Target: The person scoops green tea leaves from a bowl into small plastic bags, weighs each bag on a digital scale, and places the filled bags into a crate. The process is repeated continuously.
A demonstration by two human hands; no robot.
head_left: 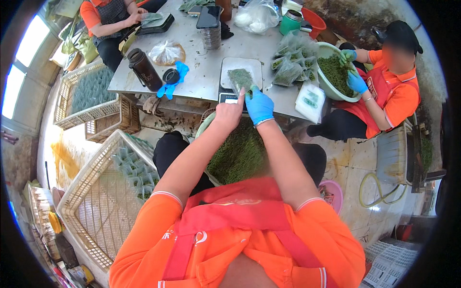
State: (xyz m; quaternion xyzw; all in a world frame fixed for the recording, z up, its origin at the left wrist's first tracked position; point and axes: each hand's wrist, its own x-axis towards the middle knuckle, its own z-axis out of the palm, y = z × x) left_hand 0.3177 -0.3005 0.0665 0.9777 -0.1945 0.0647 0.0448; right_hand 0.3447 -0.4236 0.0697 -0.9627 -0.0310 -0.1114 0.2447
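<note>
On the weighing scale [254, 65] lies a small clear plastic bag [239, 78] filled with green sprigs, its mouth toward me. My left hand [229, 113], bare, is closed with its forefinger and thumb at the edge of the bag's mouth. My right hand [260, 105], in a blue glove, pinches a few green sprigs right beside that mouth. Below both hands, between my knees, a large tub holds a heap of loose green sprigs [237, 151]. The scale's display is partly behind my left hand.
Filled bags [293, 60] and a stack of flat bags [310, 102] lie on the metal table [192, 79]. A dark flask [145, 70] stands left. A plastic crate [103, 206] holds more bags. At right, a co-worker's gloved hands [355, 79] handle sprigs over a basin [325, 82].
</note>
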